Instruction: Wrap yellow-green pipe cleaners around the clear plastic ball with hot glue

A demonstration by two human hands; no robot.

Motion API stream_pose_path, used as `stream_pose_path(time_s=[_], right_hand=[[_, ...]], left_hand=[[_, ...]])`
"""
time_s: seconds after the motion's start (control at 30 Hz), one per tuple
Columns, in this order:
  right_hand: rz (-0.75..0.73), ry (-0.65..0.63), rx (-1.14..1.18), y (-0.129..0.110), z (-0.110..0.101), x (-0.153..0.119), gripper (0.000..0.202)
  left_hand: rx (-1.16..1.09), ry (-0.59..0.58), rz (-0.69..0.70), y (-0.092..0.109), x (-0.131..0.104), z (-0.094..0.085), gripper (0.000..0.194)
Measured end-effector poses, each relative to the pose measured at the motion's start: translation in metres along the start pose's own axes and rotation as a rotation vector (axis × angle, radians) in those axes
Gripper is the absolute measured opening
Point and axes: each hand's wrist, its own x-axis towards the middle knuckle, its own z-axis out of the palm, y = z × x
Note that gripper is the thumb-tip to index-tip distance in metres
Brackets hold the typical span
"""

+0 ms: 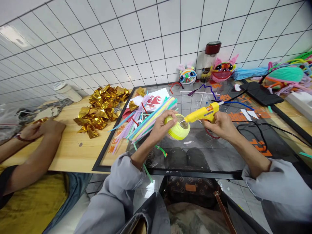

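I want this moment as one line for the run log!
left hand: holds yellow ball | right hand: grips glue gun | nozzle: pointed at ball | nearby: colorful pipe cleaners

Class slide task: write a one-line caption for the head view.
A right hand points a yellow plastic glue gun at a round yellow craft piece held in the left hand.

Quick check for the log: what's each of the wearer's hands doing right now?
Left hand: closed on the yellow ball, gripping its upper left side.
Right hand: closed around the handle of the yellow glue gun.
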Motion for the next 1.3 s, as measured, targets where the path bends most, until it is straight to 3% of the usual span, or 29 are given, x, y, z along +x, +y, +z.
stream_pose_path(time_s=[0.43, 1.3], right_hand=[[0.014, -0.07, 0.055, 0.0026, 0.0009, -0.0009, 0.041], [0.017, -0.05, 0.068, 0.0032, -0.0024, -0.0003, 0.039]], left_hand=[[-0.002, 0.006, -0.006, 0.003, -0.0002, 0.0005, 0.016], [-0.035, 0.015, -0.004, 0.0001, 0.0003, 0.0007, 0.016]])
